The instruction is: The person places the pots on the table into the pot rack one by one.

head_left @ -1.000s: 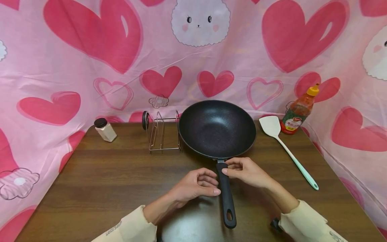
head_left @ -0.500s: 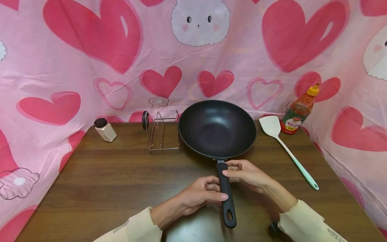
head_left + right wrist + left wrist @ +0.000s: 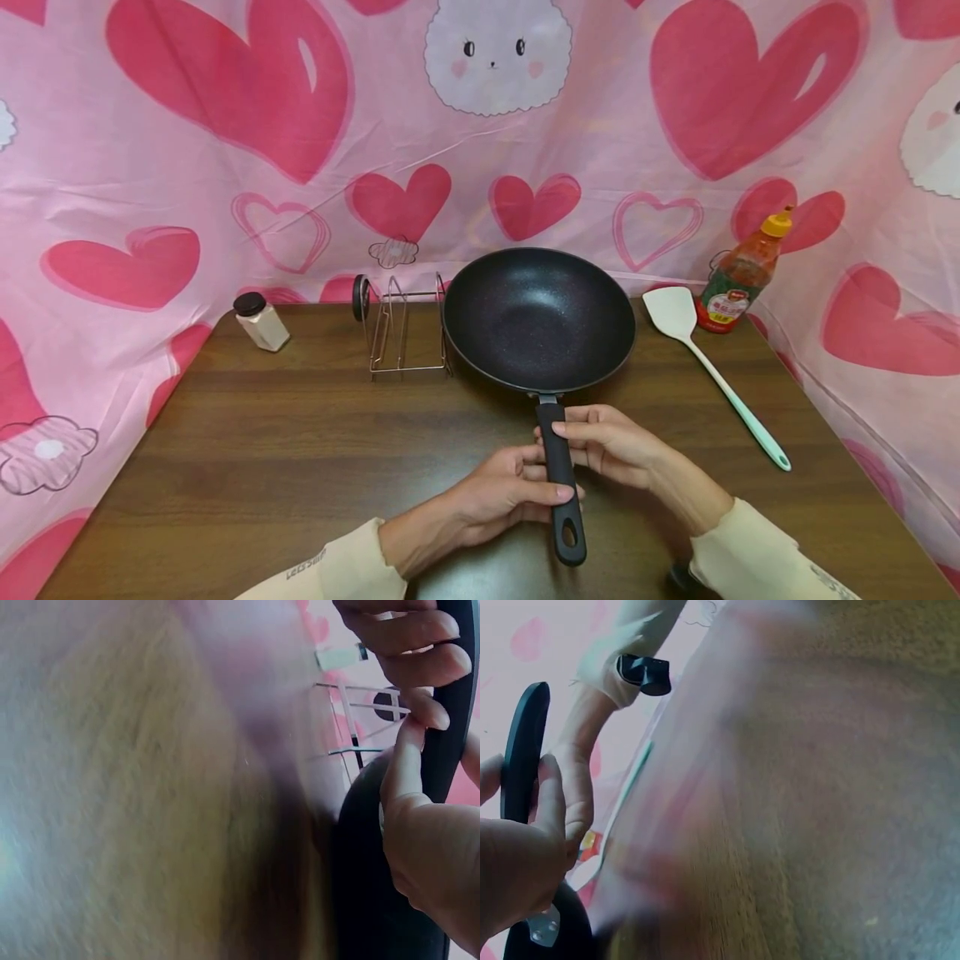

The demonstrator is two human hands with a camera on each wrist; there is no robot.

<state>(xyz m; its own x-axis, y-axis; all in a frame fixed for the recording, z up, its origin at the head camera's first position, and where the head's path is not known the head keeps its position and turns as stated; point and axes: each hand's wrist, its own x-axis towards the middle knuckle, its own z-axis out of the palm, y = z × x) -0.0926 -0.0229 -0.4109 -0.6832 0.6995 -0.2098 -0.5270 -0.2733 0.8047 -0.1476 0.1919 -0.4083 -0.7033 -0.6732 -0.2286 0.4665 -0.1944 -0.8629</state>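
A black wok point(image 3: 538, 321) stands at the back middle of the table, its long black handle point(image 3: 557, 458) pointing toward me. My left hand point(image 3: 504, 497) grips the middle of the handle, thumb across the top and fingers passing underneath. Higher up, near the metal joint, my right hand point(image 3: 617, 443) pinches the handle with its thumb on top and fingers below. In the right wrist view, fingertips of the left hand point(image 3: 412, 634) press against the handle's underside point(image 3: 454, 742). The left wrist view shows the handle point(image 3: 526, 742) between the left hand's thumb and fingers.
Left of the wok is a wire rack point(image 3: 405, 367) with a black round part, touching or overlapped by the rim. A dark-capped seasoning jar point(image 3: 262, 323) stands farther left. To the right lie a white spatula point(image 3: 712, 371) with a green handle and a red sauce bottle point(image 3: 738, 279).
My left hand has moved right and slightly down from beside the handle and now grips it. The right hand has shifted slightly down, its fingers reaching farther under. The wok stays in place.
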